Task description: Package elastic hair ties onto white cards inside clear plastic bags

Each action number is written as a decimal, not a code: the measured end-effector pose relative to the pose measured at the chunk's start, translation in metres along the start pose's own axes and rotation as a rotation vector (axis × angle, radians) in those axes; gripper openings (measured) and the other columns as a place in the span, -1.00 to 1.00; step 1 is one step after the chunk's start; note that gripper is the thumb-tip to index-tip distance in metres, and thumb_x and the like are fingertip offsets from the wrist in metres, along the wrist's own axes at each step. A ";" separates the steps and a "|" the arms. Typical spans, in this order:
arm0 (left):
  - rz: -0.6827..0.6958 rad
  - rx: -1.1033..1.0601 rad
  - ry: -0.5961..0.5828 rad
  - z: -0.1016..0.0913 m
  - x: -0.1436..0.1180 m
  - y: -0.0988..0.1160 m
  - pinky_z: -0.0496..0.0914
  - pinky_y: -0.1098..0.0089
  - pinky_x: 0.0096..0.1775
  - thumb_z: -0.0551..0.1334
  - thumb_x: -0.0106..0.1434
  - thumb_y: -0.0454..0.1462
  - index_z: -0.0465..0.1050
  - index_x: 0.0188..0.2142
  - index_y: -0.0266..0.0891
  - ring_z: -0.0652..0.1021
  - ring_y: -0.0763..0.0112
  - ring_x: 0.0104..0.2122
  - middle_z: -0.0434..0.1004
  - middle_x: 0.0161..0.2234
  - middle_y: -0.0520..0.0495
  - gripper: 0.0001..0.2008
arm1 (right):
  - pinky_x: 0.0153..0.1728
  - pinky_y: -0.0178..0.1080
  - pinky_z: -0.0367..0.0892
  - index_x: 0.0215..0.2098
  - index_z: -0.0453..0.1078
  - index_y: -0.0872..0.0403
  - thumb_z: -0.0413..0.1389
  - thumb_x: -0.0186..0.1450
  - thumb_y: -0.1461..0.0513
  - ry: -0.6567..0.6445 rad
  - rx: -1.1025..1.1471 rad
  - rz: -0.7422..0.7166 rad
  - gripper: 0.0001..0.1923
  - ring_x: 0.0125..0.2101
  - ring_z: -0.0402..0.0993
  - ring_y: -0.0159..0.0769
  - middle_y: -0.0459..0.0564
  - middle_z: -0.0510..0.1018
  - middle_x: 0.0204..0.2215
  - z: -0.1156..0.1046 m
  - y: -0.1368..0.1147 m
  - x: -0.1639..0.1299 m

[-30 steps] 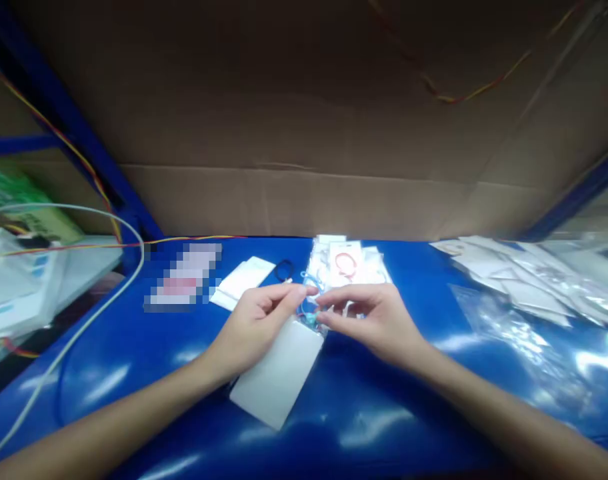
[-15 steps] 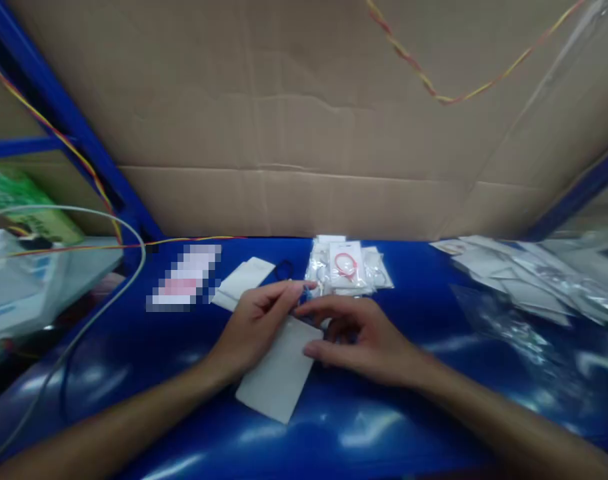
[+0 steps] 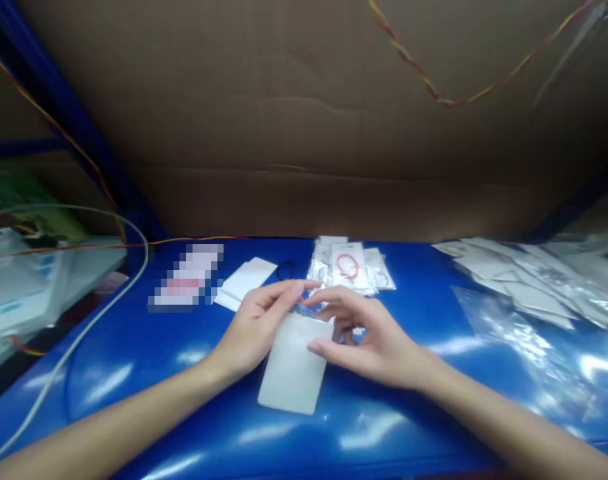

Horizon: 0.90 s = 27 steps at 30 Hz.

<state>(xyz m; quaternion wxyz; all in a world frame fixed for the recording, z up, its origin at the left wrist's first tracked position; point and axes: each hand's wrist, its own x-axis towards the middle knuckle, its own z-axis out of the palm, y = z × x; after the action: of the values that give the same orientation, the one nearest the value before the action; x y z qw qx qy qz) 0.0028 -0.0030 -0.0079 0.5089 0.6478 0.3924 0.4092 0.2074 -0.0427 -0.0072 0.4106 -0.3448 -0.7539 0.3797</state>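
My left hand (image 3: 257, 320) is closed, its thumb and index finger pinching near a small bluish cord (image 3: 304, 310) at the top of a white card (image 3: 294, 373). The cord is mostly hidden by the fingers. On the card's right edge rests the thumb of my right hand (image 3: 367, 333); its other fingers curl behind the card, with the fingertips by the cord. Beyond the hands lie several clear packets with white cards, the top one showing a red cord loop (image 3: 348, 265). A dark loop (image 3: 285, 270) lies left of them, beside blank white cards (image 3: 247, 280).
Clear plastic bags (image 3: 514, 333) and a heap of white cards (image 3: 529, 280) lie on the blue tabletop (image 3: 414, 427) at right. A blurred-out pinkish item (image 3: 187, 277) sits at left, near a pale cable (image 3: 91, 313). A cardboard wall (image 3: 294, 120) stands behind.
The white card has swung to the right at its lower end and hangs more upright. Both hands stay close together at its top, the right fingers slightly shifted. The cardboard looks darker.
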 end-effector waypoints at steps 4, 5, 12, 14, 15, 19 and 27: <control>-0.016 0.007 0.004 -0.002 0.001 -0.001 0.43 0.32 0.04 0.22 0.40 -0.03 0.67 -0.02 -0.14 0.60 0.13 0.01 0.69 0.00 -0.08 -0.64 | -0.46 -0.34 0.43 0.03 0.46 0.01 0.31 0.27 0.27 0.111 -0.084 -0.096 -0.64 -0.47 0.46 -0.44 0.06 0.61 -0.04 -0.001 -0.001 0.001; -0.012 0.010 -0.001 -0.002 0.001 -0.001 0.43 0.31 0.04 0.22 0.40 -0.03 0.67 -0.02 -0.15 0.60 0.13 0.02 0.69 0.00 -0.09 -0.64 | -0.46 -0.35 0.43 0.04 0.46 0.01 0.31 0.26 0.27 0.104 -0.087 -0.101 -0.62 -0.46 0.47 -0.44 0.06 0.60 0.00 -0.001 -0.002 0.001; 0.024 0.056 -0.016 0.001 -0.001 -0.001 0.46 0.35 -0.04 0.21 0.40 -0.04 0.68 -0.10 -0.17 0.61 0.14 -0.05 0.71 -0.08 -0.09 -0.65 | -0.57 -0.44 0.33 0.17 0.39 -0.04 0.34 0.24 0.26 -0.039 0.067 0.015 -0.46 -0.51 0.45 -0.52 0.03 0.55 0.03 -0.002 -0.008 0.000; 0.009 0.083 -0.028 0.002 -0.002 -0.001 0.46 0.39 -0.21 0.19 0.40 -0.03 0.68 -0.16 -0.19 0.61 0.20 -0.21 0.71 -0.20 -0.07 -0.64 | -0.57 -0.45 0.34 0.22 0.33 -0.06 0.33 0.26 0.26 -0.050 0.125 0.048 -0.42 -0.52 0.44 -0.52 0.00 0.57 -0.03 -0.002 -0.009 0.001; 0.008 0.095 -0.033 0.002 -0.003 -0.001 0.43 0.41 -0.28 0.19 0.40 -0.03 0.67 -0.21 -0.21 0.59 0.24 -0.27 0.70 -0.26 -0.06 -0.64 | -0.58 -0.45 0.34 0.24 0.30 -0.07 0.31 0.28 0.25 -0.054 0.142 0.067 -0.41 -0.54 0.44 -0.52 -0.01 0.58 -0.05 -0.003 -0.009 0.002; 0.034 0.108 -0.026 0.002 -0.004 0.000 0.34 0.47 -0.36 0.18 0.41 -0.05 0.59 -0.35 -0.25 0.48 0.37 -0.40 0.58 -0.41 0.00 -0.63 | -0.57 -0.46 0.36 0.25 0.28 -0.08 0.24 0.34 0.28 -0.003 0.071 0.063 -0.46 -0.54 0.43 -0.53 -0.03 0.58 -0.11 -0.002 -0.010 0.002; 0.057 0.067 -0.013 0.002 -0.001 0.000 0.30 0.48 -0.46 0.19 0.40 -0.03 0.56 -0.36 -0.24 0.44 0.40 -0.46 0.53 -0.44 0.00 -0.62 | -0.55 -0.41 0.38 0.28 0.26 -0.10 0.30 0.30 0.24 -0.038 0.134 0.147 -0.37 -0.50 0.52 -0.45 -0.02 0.59 -0.15 -0.002 -0.002 0.001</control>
<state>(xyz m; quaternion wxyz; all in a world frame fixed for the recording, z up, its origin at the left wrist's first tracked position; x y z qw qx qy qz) 0.0040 -0.0042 -0.0081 0.4777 0.6781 0.3838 0.4058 0.2084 -0.0424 -0.0050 0.3892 -0.3638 -0.7072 0.4648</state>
